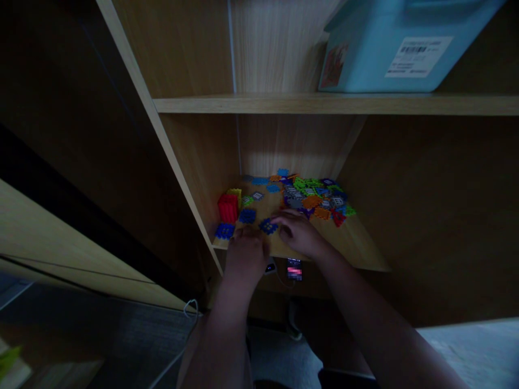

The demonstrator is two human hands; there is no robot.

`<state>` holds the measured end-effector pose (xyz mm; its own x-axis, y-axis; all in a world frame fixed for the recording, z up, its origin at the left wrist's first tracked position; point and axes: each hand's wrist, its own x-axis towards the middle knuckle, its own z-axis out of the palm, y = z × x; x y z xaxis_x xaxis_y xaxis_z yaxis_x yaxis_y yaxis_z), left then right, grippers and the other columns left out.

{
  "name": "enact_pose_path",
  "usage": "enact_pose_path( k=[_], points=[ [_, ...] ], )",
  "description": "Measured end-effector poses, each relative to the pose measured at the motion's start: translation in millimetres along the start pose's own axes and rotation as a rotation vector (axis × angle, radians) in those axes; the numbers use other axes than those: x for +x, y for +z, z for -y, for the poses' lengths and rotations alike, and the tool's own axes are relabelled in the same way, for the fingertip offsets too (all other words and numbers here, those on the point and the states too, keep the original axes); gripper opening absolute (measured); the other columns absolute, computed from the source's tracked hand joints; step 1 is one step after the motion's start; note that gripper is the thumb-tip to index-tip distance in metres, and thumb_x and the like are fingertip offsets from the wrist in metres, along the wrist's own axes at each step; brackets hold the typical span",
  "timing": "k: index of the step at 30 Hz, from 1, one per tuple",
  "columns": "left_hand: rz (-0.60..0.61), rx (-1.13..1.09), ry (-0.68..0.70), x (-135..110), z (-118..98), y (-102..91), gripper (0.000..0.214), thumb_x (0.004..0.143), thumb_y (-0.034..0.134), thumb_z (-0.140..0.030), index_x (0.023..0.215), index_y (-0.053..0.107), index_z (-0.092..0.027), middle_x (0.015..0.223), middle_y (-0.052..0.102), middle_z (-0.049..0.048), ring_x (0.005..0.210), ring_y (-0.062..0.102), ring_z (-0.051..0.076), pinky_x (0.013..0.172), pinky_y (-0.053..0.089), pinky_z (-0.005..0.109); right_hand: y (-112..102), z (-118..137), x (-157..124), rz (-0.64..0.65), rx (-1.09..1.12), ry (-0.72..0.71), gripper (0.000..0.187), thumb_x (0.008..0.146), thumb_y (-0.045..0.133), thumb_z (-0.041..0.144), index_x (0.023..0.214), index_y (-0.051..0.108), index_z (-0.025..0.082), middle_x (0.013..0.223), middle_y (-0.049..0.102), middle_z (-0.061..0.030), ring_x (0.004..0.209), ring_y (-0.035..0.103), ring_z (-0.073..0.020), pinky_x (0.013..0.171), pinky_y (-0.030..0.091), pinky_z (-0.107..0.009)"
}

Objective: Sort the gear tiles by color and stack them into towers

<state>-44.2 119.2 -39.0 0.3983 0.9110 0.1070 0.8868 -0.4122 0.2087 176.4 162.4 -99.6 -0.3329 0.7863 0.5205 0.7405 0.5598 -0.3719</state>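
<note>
My right hand [298, 231] reaches over the lower shelf, its fingers partly stretched and the thumb apart. Its fingertips are at the edge of a blue notched plastic tile [267, 226] lying flat; whether they press on it I cannot tell. My left hand [248, 248] is over the shelf's front edge with its fingers curled; what they hold, if anything, is hidden. Around it lie another blue tile [247, 216] and a further blue tile [225, 231]. Behind stands a stack of red tiles [228, 208] beside a yellow stack [235, 193].
A loose heap of mixed coloured tiles [312, 201] covers the shelf's back right. Light blue tiles [259, 181] lie near the back wall. Overhead, an upper shelf board [284, 104] carries a light blue bin [377, 59]. Below the shelf edge is a lit phone [294, 269] with a cable.
</note>
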Motion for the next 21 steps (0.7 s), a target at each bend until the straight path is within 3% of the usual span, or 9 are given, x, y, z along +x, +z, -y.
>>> enact_pose_path(
  k=[6, 11, 18, 21],
  points=[
    [-0.013, 0.034, -0.018, -0.2, -1.1, 2.1, 0.028, 0.105, 0.053, -0.031, 0.122, 0.069, -0.016, 0.133, 0.065, 0.0192, 0.127, 0.059, 0.036, 0.104, 0.05, 0.049, -5.6, 8.5, 1.3, 0.019, -0.027, 0.012, 0.023, 0.091, 0.071, 0.017, 0.111, 0.075, 0.028, 0.11, 0.078, -0.0044, 0.111, 0.067, -0.0277, 0.101, 0.05, -0.047],
    [-0.019, 0.045, -0.014, -0.1, -0.3, 3.4, 0.03, 0.105, 0.052, -0.032, 0.126, 0.068, -0.017, 0.133, 0.065, 0.018, 0.127, 0.058, 0.036, 0.104, 0.05, 0.048, -5.9, 10.6, 1.4, -0.002, -0.012, -0.004, 0.023, 0.092, 0.075, 0.024, 0.115, 0.071, 0.028, 0.131, 0.073, -0.0061, 0.125, 0.063, -0.0289, 0.108, 0.048, -0.05],
    [-0.023, 0.044, -0.024, 0.5, -0.4, 6.4, 0.032, 0.104, 0.054, -0.032, 0.127, 0.067, -0.013, 0.134, 0.064, 0.0194, 0.129, 0.056, 0.037, 0.105, 0.049, 0.049, -3.9, 9.0, 2.1, 0.025, 0.003, 0.024, 0.017, 0.092, 0.075, 0.024, 0.108, 0.07, 0.027, 0.112, 0.077, -0.004, 0.114, 0.065, -0.0273, 0.101, 0.051, -0.045],
    [-0.021, 0.043, -0.027, 0.8, -0.2, 5.8, 0.033, 0.105, 0.053, -0.033, 0.128, 0.066, -0.014, 0.135, 0.064, 0.019, 0.129, 0.056, 0.038, 0.104, 0.05, 0.049, -4.2, 9.0, 1.9, 0.015, -0.009, 0.019, 0.017, 0.092, 0.077, 0.026, 0.107, 0.069, 0.027, 0.118, 0.076, -0.0048, 0.118, 0.065, -0.0278, 0.103, 0.05, -0.046]
  ],
)
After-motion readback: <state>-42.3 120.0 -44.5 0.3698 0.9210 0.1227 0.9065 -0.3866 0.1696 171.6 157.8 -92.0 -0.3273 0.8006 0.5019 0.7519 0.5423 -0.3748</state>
